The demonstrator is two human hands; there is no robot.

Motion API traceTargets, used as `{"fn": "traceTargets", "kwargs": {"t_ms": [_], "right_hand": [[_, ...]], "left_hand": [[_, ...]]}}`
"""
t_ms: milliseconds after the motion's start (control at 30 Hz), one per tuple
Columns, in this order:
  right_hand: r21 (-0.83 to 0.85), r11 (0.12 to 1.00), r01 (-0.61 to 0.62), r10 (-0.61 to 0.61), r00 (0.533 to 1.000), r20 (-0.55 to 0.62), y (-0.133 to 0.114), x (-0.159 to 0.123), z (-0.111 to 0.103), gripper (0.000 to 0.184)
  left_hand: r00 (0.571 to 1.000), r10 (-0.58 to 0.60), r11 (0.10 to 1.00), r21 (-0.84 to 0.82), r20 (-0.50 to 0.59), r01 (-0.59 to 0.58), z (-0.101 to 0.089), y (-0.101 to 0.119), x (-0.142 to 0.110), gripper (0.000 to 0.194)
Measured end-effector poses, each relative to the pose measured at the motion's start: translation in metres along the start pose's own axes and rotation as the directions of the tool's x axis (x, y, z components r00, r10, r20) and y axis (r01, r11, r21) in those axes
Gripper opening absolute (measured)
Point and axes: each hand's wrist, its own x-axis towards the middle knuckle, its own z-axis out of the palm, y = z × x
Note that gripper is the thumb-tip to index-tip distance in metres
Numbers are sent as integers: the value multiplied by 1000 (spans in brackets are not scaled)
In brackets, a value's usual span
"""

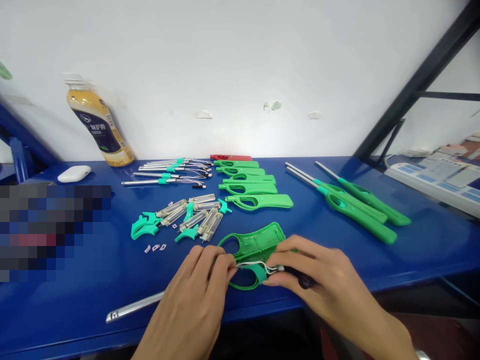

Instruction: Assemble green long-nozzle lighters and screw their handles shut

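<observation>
My left hand (198,290) is closed at the front of a green lighter half shell (240,286), with a silver metal tube (135,306) sticking out to the left below it. White wires (257,263) run from its fingertips to my right hand (322,272). There, thumb and fingers pinch a black igniter piece (302,277) with a white end, beside a teal trigger (258,274) in the shell. Just behind, another green half shell (258,242) lies with its inner side up. My fingers partly hide the shell's inside.
Clear fuel tanks (195,220), teal triggers (144,225) and small white bits (155,247) lie behind my left hand. Beyond are wired metal tubes (157,181), green shells (262,201), a red shell (230,158) and long lighters (360,215). A bottle (99,125) and white case (74,174) stand left.
</observation>
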Motion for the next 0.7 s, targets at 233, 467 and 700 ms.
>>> {"fn": "traceTargets", "kwargs": {"t_ms": [233, 467, 700], "right_hand": [[13, 1000, -16, 15, 1000, 21, -2, -4, 1, 10], [-9, 1000, -28, 28, 1000, 4, -6, -6, 3, 11], [-44, 999, -8, 9, 1000, 17, -6, -7, 4, 10]], "left_hand": [[997, 80, 994, 75, -3, -79, -2, -4, -7, 43], [997, 6, 999, 32, 80, -9, 0, -4, -13, 48], [1000, -3, 1000, -1, 6, 3, 0, -2, -3, 42]]}}
